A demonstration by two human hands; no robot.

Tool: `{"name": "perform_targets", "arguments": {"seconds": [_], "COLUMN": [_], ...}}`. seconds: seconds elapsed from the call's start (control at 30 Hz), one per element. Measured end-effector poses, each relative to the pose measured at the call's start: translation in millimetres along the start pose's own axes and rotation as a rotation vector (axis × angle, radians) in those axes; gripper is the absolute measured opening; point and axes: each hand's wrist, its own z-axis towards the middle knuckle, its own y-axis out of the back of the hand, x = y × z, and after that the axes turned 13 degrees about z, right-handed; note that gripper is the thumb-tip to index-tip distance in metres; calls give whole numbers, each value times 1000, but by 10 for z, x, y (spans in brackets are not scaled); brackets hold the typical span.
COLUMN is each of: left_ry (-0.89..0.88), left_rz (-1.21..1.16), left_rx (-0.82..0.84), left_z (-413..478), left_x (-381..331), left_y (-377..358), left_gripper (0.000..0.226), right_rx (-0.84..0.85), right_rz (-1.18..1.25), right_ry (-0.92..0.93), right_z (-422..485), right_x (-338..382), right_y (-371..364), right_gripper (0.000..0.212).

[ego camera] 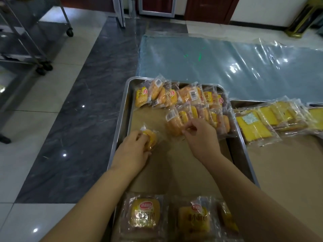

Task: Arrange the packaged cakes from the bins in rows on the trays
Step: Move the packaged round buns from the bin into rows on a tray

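In the middle of the frame a steel tray (122,109) lined with brown paper is carrying round yellow cakes in clear wrappers. One row (174,95) is leaning overlapped along its upper edge, and a shorter row (209,116) is sitting just below at the right. The left hand (132,152) is gripping a loose cake (151,137) near the left rim, while the right hand (201,138) is pinching the wrapper of the shorter row's end cake (176,123). At the right a second tray (248,102) is holding flat yellow slices (257,128) in overlapping packets. Along the bottom, more wrapped cakes (145,215) are lying label up.
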Motion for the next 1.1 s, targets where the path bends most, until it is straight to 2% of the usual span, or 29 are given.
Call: {"name": "perform_targets", "arguments": {"seconds": [0.13, 0.23, 0.4, 0.5, 0.6, 0.73, 0.83, 0.9, 0.97, 1.03, 1.1], "left_ry": [-26, -50, -45, -62, -74, -73, -77, -91, -102, -114, -127], "left_rz": [17, 17, 47, 19, 1, 11, 15, 9, 0, -4, -7], "left_rx": [16, 11, -24, -6, -13, -16, -17, -14, -11, -8, -4], "left_z": [-160, -235, -326, -355, -372, -348, -346, -356, -366, -376, -386], "left_x": [12, 28, 24, 3, -21, -65, -59, -35, -5, 22, 38], "left_y": [-55, -80, -102, -107, -120, -144, -149, -151, -147, -144, -151], "left_gripper": [56, 56, 56, 53, 51, 48, 47, 47, 47, 48, 51], "right_rx": [43, 171, 415, 303, 138, 214, 248, 293, 389, 483, 433], "right_rz": [-154, -260, -315, -286, -251, -381, -477, -408, -302, -365, -426], "right_ry": [273, 319, 135, 70, -89, -229, -204, -182, -184, -139, -71], "right_z": [-330, -552, -763, -803, -742, -628, -560, -512, -467, -450, -460], "right_x": [-131, -274, -485, -492, -397, -236, -156, -125, -118, -123, -154], "right_y": [191, 301, 393, 371, 263, 45, -41, -8, 90, 180, 227], "right_gripper": [13, 19, 19, 20, 38, 45, 41, 38, 43, 41, 33]}}
